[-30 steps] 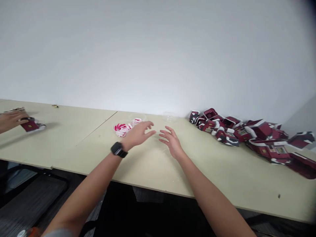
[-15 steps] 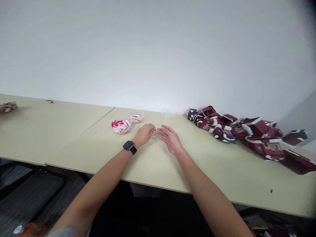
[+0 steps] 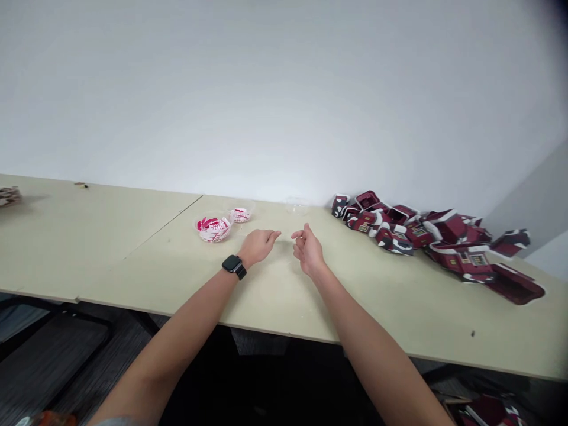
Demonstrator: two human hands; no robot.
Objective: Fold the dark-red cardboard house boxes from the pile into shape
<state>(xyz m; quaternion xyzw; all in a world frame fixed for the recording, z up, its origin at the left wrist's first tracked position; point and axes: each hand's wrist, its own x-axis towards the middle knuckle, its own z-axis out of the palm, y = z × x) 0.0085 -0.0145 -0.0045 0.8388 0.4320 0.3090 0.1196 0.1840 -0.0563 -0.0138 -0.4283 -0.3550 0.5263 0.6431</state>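
My left hand [image 3: 259,245], with a black watch [image 3: 234,267] on its wrist, hovers over the middle of the table. Its fingers are closed together and the thumb lies along them; whatever they hold, if anything, is hidden. Facing it across a small gap, my right hand [image 3: 307,251] has its thumb raised apart from half-curled fingers, with nothing visible in it. Closest to the left hand are two clear bowls: a nearer bowl [image 3: 213,228] and a smaller-looking farther bowl [image 3: 241,213], both containing white and pink-red pieces. A faint clear container [image 3: 296,205] sits beyond the hands.
Along the right side lies a long heap of maroon, white and dark grey moulded parts [image 3: 444,236]. Small dark bits [image 3: 473,333] are near the right front edge. A brown stack [image 3: 9,196] sits at far left. The wall [image 3: 284,106] backs the pale table [image 3: 133,236].
My hands have drawn slightly apart. The right hand's fingers, stretched out before, have curled in and its thumb points up. The view has shifted slightly.
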